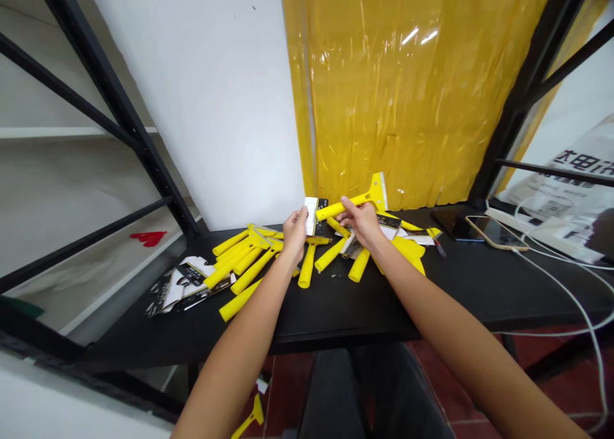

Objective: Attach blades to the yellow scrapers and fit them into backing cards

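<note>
- The black desk (330, 311) spreads out below the held scraper (357, 200), bearing the loose things within the arms' reach.
- Left of the held scraper lies a heap of yellow scrapers (252, 272), handles mostly toward the person, perhaps so that each can be picked up clear of its blade.
- Below the held scraper, a second group of scrapers (330, 255) lies more loosely, mixed with packaging.
- Well left of the held scraper, torn packaging (180, 285) sits beyond the heap, seemingly pushed aside.
- The right hand (363, 221) grips the held scraper by its handle, blade end away from the fingers, probably for safety.
- Well right of the held scraper, a phone (496, 232) lies flat, apparently parked out of the way.
- The left hand (295, 232) pinches a white card (311, 213) by its edge, beside the held scraper's handle end, leaving most of its face uncovered.
</note>
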Motion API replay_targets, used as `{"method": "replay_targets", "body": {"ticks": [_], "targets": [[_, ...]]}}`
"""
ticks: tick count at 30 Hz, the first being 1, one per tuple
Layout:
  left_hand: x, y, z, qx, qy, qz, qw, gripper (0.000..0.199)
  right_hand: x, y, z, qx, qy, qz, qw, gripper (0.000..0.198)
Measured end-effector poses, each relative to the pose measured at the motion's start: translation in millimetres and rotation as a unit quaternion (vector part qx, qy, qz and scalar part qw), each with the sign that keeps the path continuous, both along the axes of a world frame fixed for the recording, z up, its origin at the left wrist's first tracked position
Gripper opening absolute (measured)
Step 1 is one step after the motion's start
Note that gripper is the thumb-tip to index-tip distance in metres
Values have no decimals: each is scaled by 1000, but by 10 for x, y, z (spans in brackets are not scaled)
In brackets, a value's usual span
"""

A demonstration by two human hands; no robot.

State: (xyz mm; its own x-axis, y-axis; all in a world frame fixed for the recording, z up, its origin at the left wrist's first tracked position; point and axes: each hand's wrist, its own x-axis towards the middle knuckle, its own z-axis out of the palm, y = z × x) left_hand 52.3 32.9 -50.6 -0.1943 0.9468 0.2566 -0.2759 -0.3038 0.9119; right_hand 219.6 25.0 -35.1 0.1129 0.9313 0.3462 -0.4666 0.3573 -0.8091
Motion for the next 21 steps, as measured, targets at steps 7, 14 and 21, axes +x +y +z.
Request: {"method": "replay_targets", "body": {"ticks": [7,14,21], "targets": [[66,-157,84,-47,-23,-139,989,37,23,-31,-14,-23,29,5,999,42],[77,-141,45,-66,-18,-190,979,24,0,-26,-6,-46,110,25,992,41],[24,-71,87,-137,-126,-224,957,13,33,-74,41,7,88,-99,991,54]]}}
